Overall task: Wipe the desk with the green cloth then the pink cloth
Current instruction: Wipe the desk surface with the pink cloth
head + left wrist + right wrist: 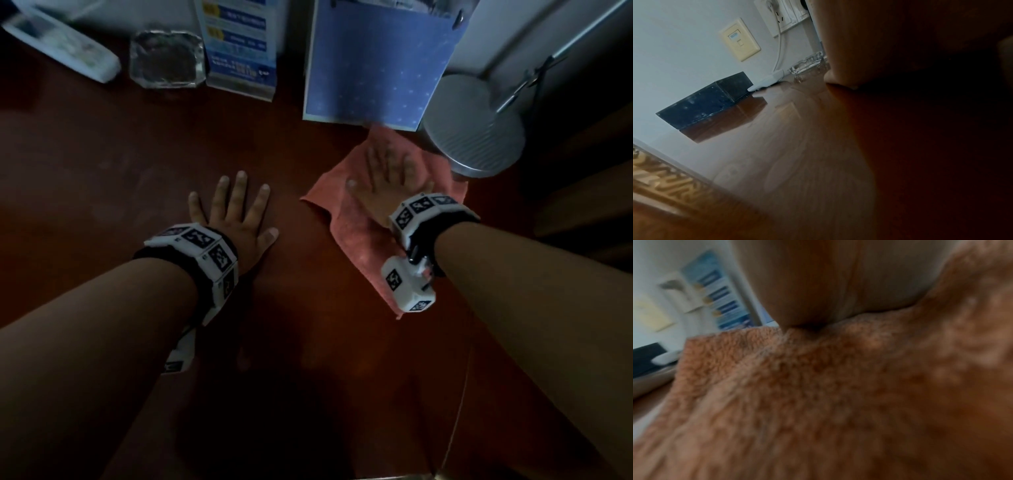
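The pink cloth lies spread on the dark brown desk at centre right. My right hand presses flat on its far part, fingers straight and blurred. In the right wrist view the palm sits on the fuzzy pink cloth. My left hand rests flat on the bare desk to the left of the cloth, fingers spread. The left wrist view shows the palm on the glossy desk. No green cloth is in view.
Along the back edge stand a white remote, a glass ashtray, a blue printed stand card and a blue folder. A round metal lid sits just right of the cloth. A black box stands by the wall.
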